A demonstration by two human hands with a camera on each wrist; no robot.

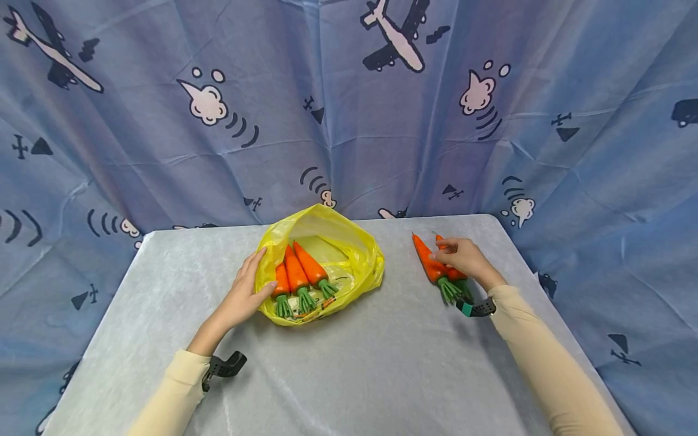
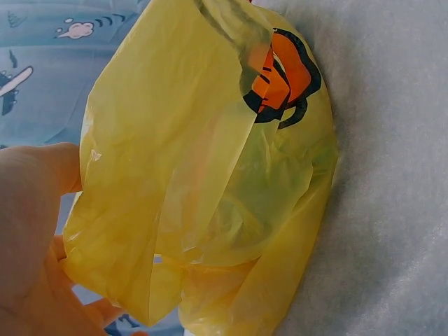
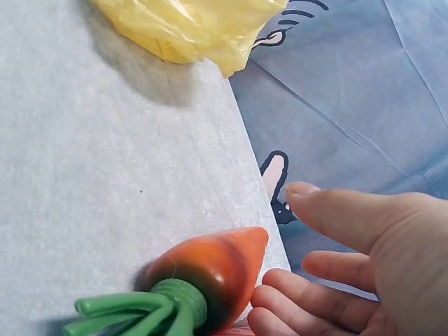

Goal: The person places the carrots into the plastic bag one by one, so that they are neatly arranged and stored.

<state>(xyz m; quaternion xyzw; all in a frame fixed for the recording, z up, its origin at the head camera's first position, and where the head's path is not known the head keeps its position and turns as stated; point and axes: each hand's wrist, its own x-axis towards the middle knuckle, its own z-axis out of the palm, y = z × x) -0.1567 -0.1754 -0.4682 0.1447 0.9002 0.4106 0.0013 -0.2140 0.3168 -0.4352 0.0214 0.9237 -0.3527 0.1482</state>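
Note:
A yellow plastic bag [image 1: 365, 257] lies with its mouth spread, and three orange carrots [image 1: 295, 270] with green stems rest inside. My left hand [image 1: 240, 298] holds the bag's left rim between thumb and fingers; the left wrist view shows the thin film of the bag [image 2: 154, 140] up close. At the right, two more carrots lie side by side, the left carrot [image 1: 427, 259] in plain sight and the other carrot [image 1: 455, 274] partly hidden under my right hand [image 1: 466, 259]. In the right wrist view the thumb and fingers stand apart, fingertips close beside a carrot [image 3: 213, 269].
A pale grey table [image 1: 360, 375] carries everything. Behind and around it hangs a blue curtain [image 1: 305, 121] printed with planes and clouds. The table's far edge runs just behind the bag and carrots.

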